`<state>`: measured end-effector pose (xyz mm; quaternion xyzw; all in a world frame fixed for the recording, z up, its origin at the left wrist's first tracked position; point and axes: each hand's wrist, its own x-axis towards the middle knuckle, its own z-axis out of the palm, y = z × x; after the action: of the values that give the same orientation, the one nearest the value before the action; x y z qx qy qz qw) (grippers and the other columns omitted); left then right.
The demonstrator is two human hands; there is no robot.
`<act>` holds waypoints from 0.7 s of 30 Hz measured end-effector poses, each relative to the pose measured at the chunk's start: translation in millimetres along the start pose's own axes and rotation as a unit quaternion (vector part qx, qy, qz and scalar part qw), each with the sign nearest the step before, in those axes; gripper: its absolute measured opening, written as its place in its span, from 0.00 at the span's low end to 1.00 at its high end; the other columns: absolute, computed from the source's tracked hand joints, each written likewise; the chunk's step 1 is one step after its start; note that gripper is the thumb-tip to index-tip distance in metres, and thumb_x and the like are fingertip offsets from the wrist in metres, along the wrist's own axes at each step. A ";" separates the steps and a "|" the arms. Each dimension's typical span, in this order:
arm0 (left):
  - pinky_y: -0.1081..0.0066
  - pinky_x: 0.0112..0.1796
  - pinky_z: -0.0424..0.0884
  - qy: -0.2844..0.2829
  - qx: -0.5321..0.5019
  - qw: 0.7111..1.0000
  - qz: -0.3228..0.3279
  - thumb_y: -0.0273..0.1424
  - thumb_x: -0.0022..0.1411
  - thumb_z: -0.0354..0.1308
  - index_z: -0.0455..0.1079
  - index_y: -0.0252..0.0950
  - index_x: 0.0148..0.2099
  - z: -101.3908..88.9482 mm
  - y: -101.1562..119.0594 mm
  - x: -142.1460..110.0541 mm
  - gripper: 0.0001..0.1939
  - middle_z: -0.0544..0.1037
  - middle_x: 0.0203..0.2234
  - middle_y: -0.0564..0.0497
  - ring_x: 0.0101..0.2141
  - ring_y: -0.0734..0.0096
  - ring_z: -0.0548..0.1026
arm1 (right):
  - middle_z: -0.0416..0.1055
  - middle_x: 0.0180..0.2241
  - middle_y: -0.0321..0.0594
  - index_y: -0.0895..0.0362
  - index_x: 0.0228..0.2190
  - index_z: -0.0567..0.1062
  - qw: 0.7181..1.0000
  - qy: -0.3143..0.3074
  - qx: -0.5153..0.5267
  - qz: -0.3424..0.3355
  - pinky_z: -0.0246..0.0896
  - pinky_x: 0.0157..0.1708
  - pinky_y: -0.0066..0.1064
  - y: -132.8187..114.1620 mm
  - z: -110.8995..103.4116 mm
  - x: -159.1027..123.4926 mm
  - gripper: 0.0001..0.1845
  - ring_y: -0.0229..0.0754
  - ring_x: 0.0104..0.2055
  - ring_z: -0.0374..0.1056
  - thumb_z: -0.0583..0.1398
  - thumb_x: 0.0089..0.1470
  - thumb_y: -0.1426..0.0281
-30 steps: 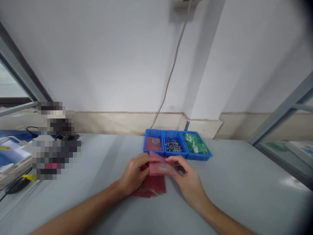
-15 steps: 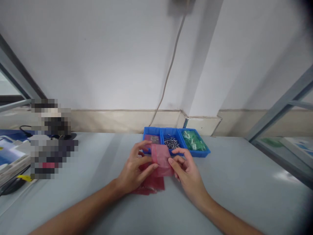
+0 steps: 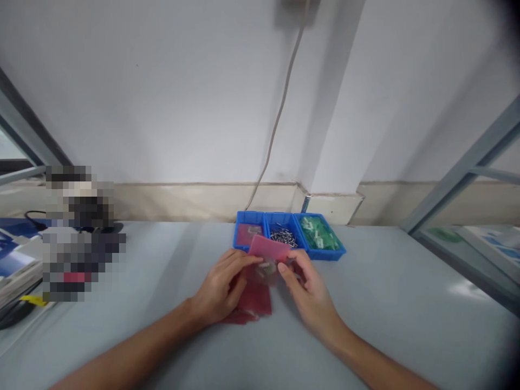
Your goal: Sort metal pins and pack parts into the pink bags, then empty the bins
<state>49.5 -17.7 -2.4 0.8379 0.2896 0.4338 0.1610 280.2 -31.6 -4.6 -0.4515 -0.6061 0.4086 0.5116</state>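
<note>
Grasping one pink plastic bag point(image 3: 270, 248) in both hands, above the grey tabletop point(image 3: 385, 292), with its upper part tipped up and a pale, blurred item point(image 3: 265, 269) showing lower down. With the left hand point(image 3: 221, 284), holding the left side under an outstretched index finger, with the other fingers curled in and the thumb tucked low. With the right hand point(image 3: 311, 290), pinching the right side between thumb and index finger, nearly closed on the plastic, with the remaining fingers folded behind. Hovering over a stack of pink bags point(image 3: 257, 297), partly covered by the left hand. Overlapping in view the near wall of the left blue bin point(image 3: 248, 215), with more pink bagging point(image 3: 242, 234) inside; cannot tell about contact. Close ahead, up against the middle blue bin point(image 3: 280, 216) of metal pins point(image 3: 283, 236) and, beyond the right fingers, the right blue bin point(image 3: 331, 255) of green bags point(image 3: 319, 233). Bounded farther back by the beige wall base point(image 3: 174, 201). Flanked at right by a wide stretch of tabletop, out to a grey metal frame point(image 3: 450, 173); at left by another, reaching to a pixelated patch point(image 3: 81, 233).
</note>
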 end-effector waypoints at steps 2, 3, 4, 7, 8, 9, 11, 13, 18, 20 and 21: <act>0.57 0.54 0.71 -0.006 -0.004 1.000 0.008 0.18 0.71 0.46 0.67 0.41 0.66 1.0 -1.7 -1.5 0.26 0.79 0.52 0.44 0.51 0.60 0.74 | 0.68 0.34 0.36 0.51 0.42 0.74 1.000 -0.012 0.016 0.019 0.56 0.22 0.28 -0.7 1.3 -0.3 0.14 0.38 0.28 0.61 0.59 0.69 0.54; 0.58 0.54 0.72 -0.008 -0.002 1.000 0.007 0.18 0.71 0.46 0.66 0.41 0.67 1.6 -2.7 -2.2 0.27 0.78 0.52 0.44 0.51 0.60 0.74 | 0.67 0.33 0.35 0.51 0.41 0.73 0.999 -0.017 0.028 0.030 0.55 0.22 0.27 -1.0 1.8 -0.2 0.14 0.38 0.27 0.61 0.59 0.69 0.53; 0.58 0.53 0.72 -0.008 0.000 1.000 0.004 0.18 0.71 0.46 0.66 0.41 0.67 2.3 -3.7 -2.8 0.27 0.78 0.51 0.44 0.51 0.60 0.74 | 0.67 0.31 0.34 0.51 0.41 0.71 0.998 -0.018 0.039 0.038 0.54 0.21 0.27 -1.2 2.1 0.0 0.14 0.38 0.27 0.60 0.59 0.69 0.53; 0.60 0.52 0.73 0.001 0.009 1.000 -0.009 0.19 0.74 0.44 0.66 0.41 0.68 5.3 -6.9 -3.3 0.26 0.79 0.49 0.45 0.49 0.62 0.74 | 0.66 0.29 0.31 0.50 0.43 0.69 0.997 -0.010 0.065 0.047 0.50 0.19 0.26 -1.1 2.4 1.7 0.15 0.36 0.23 0.57 0.61 0.67 0.53; 0.61 0.51 0.73 0.006 0.011 1.000 -0.011 0.19 0.75 0.44 0.67 0.42 0.68 6.3 -7.9 -3.0 0.25 0.79 0.48 0.45 0.48 0.62 0.74 | 0.66 0.29 0.30 0.49 0.45 0.68 0.996 -0.007 0.073 0.051 0.49 0.18 0.26 -1.1 2.2 2.4 0.16 0.35 0.22 0.55 0.62 0.67 0.52; 0.62 0.51 0.74 0.012 0.013 1.000 -0.011 0.20 0.76 0.44 0.67 0.42 0.68 7.3 -8.8 -2.5 0.25 0.79 0.47 0.45 0.48 0.63 0.74 | 0.66 0.28 0.29 0.49 0.46 0.67 0.995 -0.004 0.081 0.054 0.47 0.17 0.26 -1.3 2.0 3.2 0.17 0.34 0.21 0.53 0.63 0.66 0.52; 0.63 0.49 0.74 0.026 0.020 0.999 -0.009 0.20 0.77 0.45 0.68 0.42 0.67 8.9 -10.2 -1.4 0.24 0.79 0.46 0.45 0.47 0.63 0.74 | 0.67 0.27 0.28 0.49 0.48 0.66 0.994 0.005 0.094 0.061 0.46 0.17 0.26 -2.0 1.6 4.4 0.20 0.33 0.20 0.52 0.64 0.64 0.52; 0.64 0.49 0.74 0.037 0.025 0.999 -0.005 0.19 0.77 0.46 0.68 0.41 0.66 9.8 -10.9 -0.5 0.23 0.79 0.46 0.46 0.47 0.64 0.74 | 0.68 0.26 0.28 0.49 0.48 0.65 0.993 0.011 0.098 0.066 0.46 0.17 0.25 -2.9 1.2 5.0 0.22 0.33 0.20 0.52 0.66 0.63 0.52; 0.64 0.51 0.72 0.036 0.024 0.999 -0.005 0.16 0.72 0.50 0.71 0.40 0.62 9.2 -10.5 -1.0 0.23 0.79 0.46 0.46 0.49 0.63 0.73 | 0.69 0.27 0.30 0.49 0.48 0.67 0.994 0.006 0.087 0.070 0.46 0.18 0.26 -2.2 0.5 4.9 0.21 0.34 0.20 0.54 0.66 0.63 0.52; 0.64 0.50 0.72 0.040 0.024 0.999 -0.009 0.18 0.72 0.51 0.72 0.40 0.60 8.4 -9.8 -1.5 0.21 0.79 0.45 0.47 0.47 0.63 0.73 | 0.69 0.27 0.31 0.49 0.47 0.70 0.995 -0.001 0.078 0.059 0.48 0.20 0.28 -0.5 0.2 4.2 0.19 0.36 0.22 0.58 0.65 0.63 0.51; 0.64 0.49 0.72 0.042 0.024 0.999 -0.011 0.19 0.73 0.51 0.72 0.40 0.59 8.0 -9.3 -1.7 0.19 0.79 0.44 0.47 0.46 0.63 0.73 | 0.70 0.27 0.32 0.49 0.46 0.72 0.996 -0.005 0.069 0.054 0.51 0.21 0.28 0.4 0.0 3.8 0.18 0.38 0.23 0.60 0.64 0.64 0.51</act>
<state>52.1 -11.6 -12.9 0.8193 0.3158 0.4597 0.1331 280.0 -27.8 -4.0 -0.4454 -0.5539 0.4782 0.5158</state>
